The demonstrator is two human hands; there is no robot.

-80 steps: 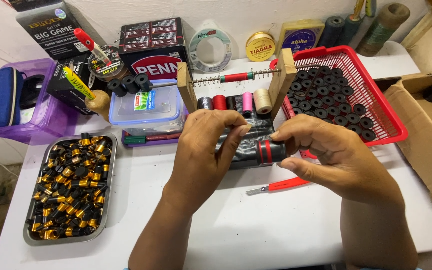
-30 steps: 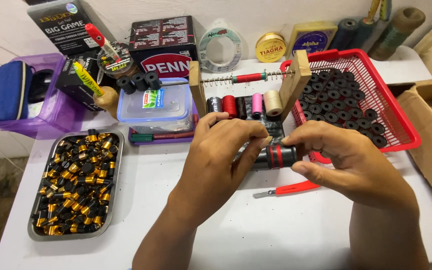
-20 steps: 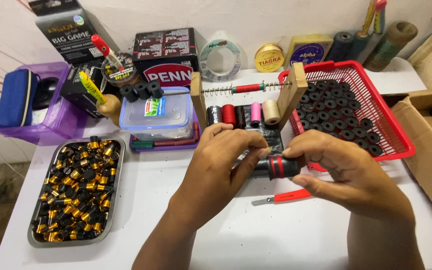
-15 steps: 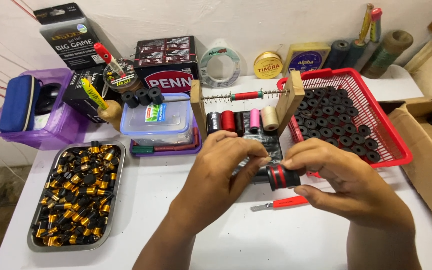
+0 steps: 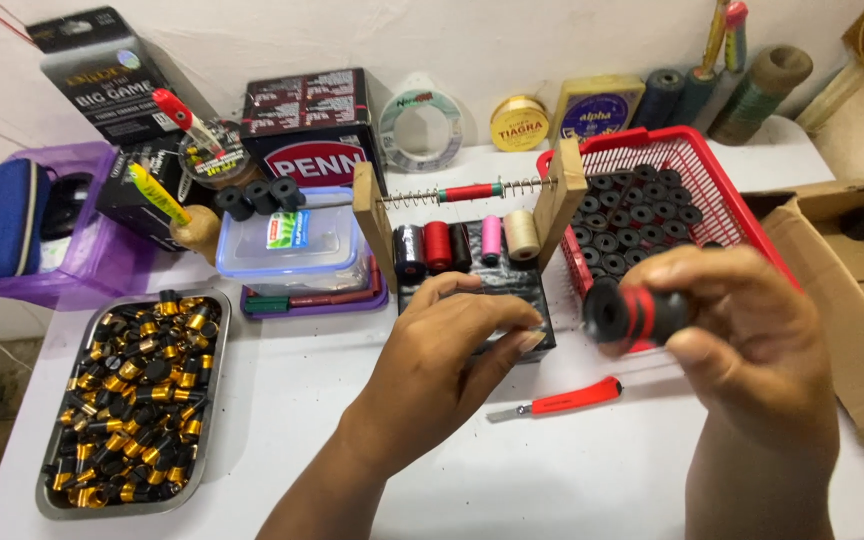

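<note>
White table (image 5: 352, 460), wide under both hands. Red basket (image 5: 742, 215) just behind right hand; metal tray (image 5: 57, 490) well left of left hand. Thread rack (image 5: 472, 235) behind left hand (image 5: 442, 365), fingers loosely curled, holding nothing visible. Right hand (image 5: 752, 350) pinches black-red grip (image 5: 637, 312), long axis level, open end toward left hand. Red cutter (image 5: 557, 402) lies between and below.

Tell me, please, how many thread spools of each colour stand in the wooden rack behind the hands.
Black spools: 2
Red spool: 1
Pink spool: 1
Cream spool: 1
Total: 5, in the wooden rack
</note>
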